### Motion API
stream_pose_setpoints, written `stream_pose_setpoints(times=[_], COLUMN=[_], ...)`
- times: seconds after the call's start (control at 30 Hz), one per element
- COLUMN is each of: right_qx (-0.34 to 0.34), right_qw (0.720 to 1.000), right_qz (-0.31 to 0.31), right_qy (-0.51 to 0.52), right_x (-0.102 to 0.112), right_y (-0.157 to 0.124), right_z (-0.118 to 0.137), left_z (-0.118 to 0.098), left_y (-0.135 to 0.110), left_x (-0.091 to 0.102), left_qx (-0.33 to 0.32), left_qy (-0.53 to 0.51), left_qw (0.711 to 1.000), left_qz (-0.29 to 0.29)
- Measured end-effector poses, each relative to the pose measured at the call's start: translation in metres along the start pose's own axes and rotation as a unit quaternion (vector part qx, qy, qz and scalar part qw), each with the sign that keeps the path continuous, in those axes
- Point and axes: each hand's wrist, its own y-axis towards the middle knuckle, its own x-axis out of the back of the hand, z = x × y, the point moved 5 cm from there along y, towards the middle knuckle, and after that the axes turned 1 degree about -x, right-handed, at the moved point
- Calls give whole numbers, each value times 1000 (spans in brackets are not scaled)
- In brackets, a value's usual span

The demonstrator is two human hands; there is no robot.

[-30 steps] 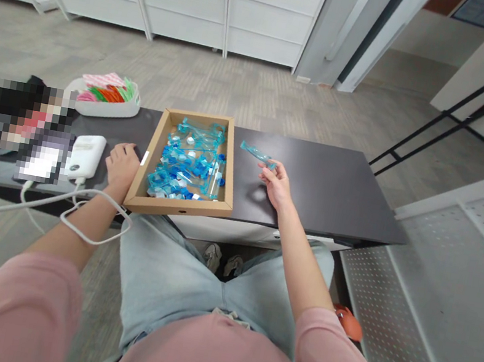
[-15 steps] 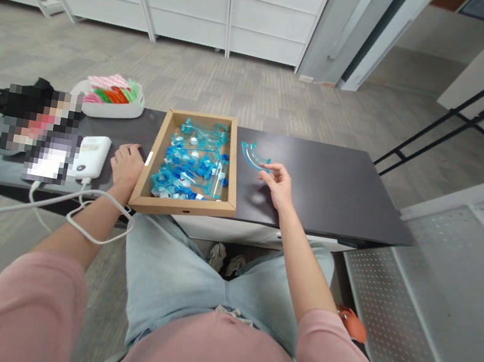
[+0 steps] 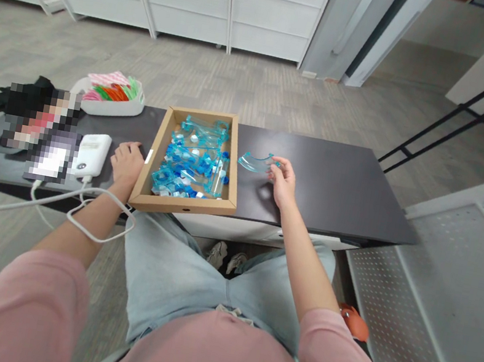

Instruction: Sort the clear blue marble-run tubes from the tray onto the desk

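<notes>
My right hand (image 3: 283, 181) pinches one end of a curved, clear blue plastic track piece (image 3: 254, 162), held just right of a cardboard tray (image 3: 232, 185). In that tray lie several clear blue plastic parts (image 3: 198, 164), mixed with small white and dark blue ones. My left hand (image 3: 127, 162) lies on the dark table beside the tray's left wall, fingers spread and holding nothing. Whether it touches the wall I cannot tell.
Left of my left hand are a white power bank (image 3: 91, 156) and a blurred-out phone-like device, with white cables (image 3: 92, 236) crossing my left forearm. Behind them stands a white basket (image 3: 111, 109) of colourful strips. The dark tabletop (image 3: 339, 186) extends right.
My right hand has moved slightly right with the curved track piece and turned it, so its arc now lies flatter. My left hand stays in place.
</notes>
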Motion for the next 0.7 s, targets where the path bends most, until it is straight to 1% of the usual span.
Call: stream_pose_setpoints(times=[0.13,0.23,0.37,0.43,0.5,0.6,0.7], right_qx=[-4,1,8,2,-14,-40,-43], right_qw=[999,999,999,999,1000,996,986], right_qz=[-35,-45,-37,-23,1,42,58], right_qy=[-13,-9,34,31,3,-68,-152], right_x=[6,8,7,5,2,-1,-3], right_y=[2,3,5,9,15,27,36], right_z=[-2,-6,-12,-14,-14,-13,-9], left_z=[3,5,6,5,4,3,3], left_y=[3,5,5,4,4,3,2], left_x=[-4,-7,-6,-4,-3,-1,0], left_qx=[0,1,-3,-6,-7,-6,-5], left_qy=[7,14,21,24,24,19,10], left_qw=[1000,1000,1000,1000,1000,1000,1000], left_qz=[-2,-2,-2,-1,0,4,14])
